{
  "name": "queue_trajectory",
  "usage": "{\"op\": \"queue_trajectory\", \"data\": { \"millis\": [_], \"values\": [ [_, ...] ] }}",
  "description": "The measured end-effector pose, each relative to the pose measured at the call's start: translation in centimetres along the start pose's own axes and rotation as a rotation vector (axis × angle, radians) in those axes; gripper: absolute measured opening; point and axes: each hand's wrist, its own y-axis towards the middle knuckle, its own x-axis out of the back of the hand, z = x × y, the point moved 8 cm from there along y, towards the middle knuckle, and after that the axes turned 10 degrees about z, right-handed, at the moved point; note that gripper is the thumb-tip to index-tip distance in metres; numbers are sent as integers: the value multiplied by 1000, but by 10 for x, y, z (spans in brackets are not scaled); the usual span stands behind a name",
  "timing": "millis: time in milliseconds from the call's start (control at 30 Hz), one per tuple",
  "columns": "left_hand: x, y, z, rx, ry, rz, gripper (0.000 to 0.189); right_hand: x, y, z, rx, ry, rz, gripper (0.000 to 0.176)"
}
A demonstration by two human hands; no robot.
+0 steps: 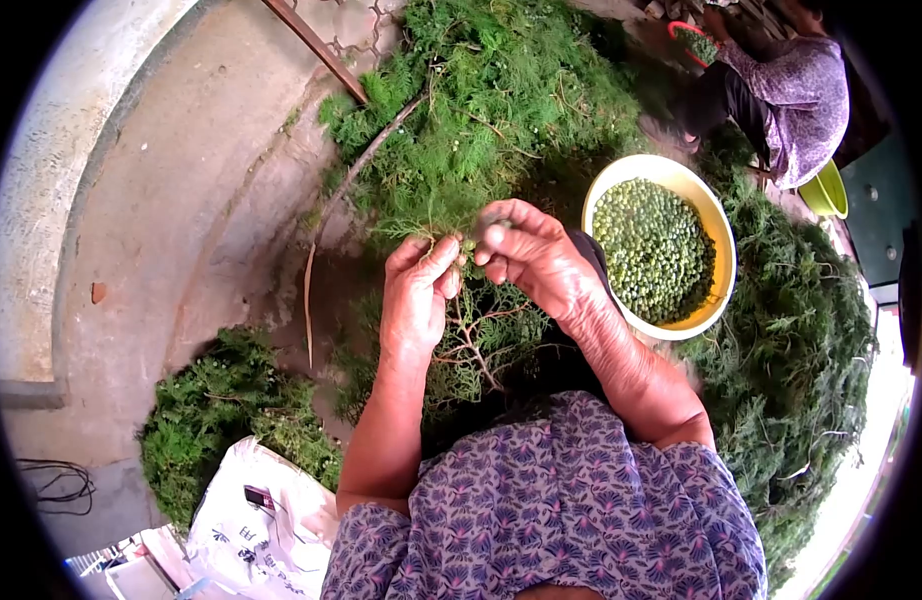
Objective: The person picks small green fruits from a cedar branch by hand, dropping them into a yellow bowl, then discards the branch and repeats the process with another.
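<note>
My left hand pinches the thin green end of an evergreen branch, whose brown stem and side twigs hang down towards my lap. Close beside it, my right hand has its thumb and fingers curled together at the sprig. What lies between those fingers is too small and blurred to name. Right of that hand stands a yellow bowl holding many small round green cones. A large heap of feathery green branches lies beyond both hands.
More cut greenery is piled at the right, with a smaller heap at lower left near a white sack. A long bare stick lies on the concrete. Another person sits at upper right by a red-rimmed container and a yellow-green basin.
</note>
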Motion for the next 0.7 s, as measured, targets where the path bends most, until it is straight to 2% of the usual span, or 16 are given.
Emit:
{"op": "queue_trajectory", "data": {
  "millis": [33, 167, 233, 267, 333, 400, 467, 500, 533, 567, 600, 667, 700],
  "values": [
    [-1, 1, 1, -14, 25, 40, 10, -2, 1, -4, 29, -125, 32, 23],
    [-15, -2, -10, -113, 180, 94, 11, -7, 2, -3, 116, -229, -1, 15],
    [-9, -2, -6, -43, 45, 124, 10, -8, 1, -3, -11, -237, -2, 12],
    [-10, -2, -6, -19, -24, 154, 10, -5, -2, -3, -48, -146, -15, 11],
    [5, -5, -7, -62, -51, 36, 12, 15, -15, 24, 91, -339, -154, 10],
    [16, -10, -8, -99, -50, -82, 13, 47, -41, 58, 170, -441, -407, 11],
    [21, -13, -12, -144, -16, -140, 12, 106, -76, 89, 225, -720, -604, 18],
    [24, -16, -15, -187, 20, -195, 13, 121, -97, 104, 176, -884, -703, 22],
    [24, -18, -19, -187, 11, -299, 12, 155, -113, 118, 132, -1210, -759, 34],
    [26, -13, -13, -152, -77, -190, 11, 182, -130, 127, 44, -1715, -870, 45],
    [26, -8, -10, -115, -163, -79, 11, 191, -136, 135, -6, -1748, -956, 50],
    [29, -7, -6, -98, -215, -79, 12, 189, -150, 140, 31, -1964, -1099, 42],
    [29, -7, -5, -117, -236, -44, 13, 170, -141, 137, 156, -1748, -1013, 38]
  ]
}}
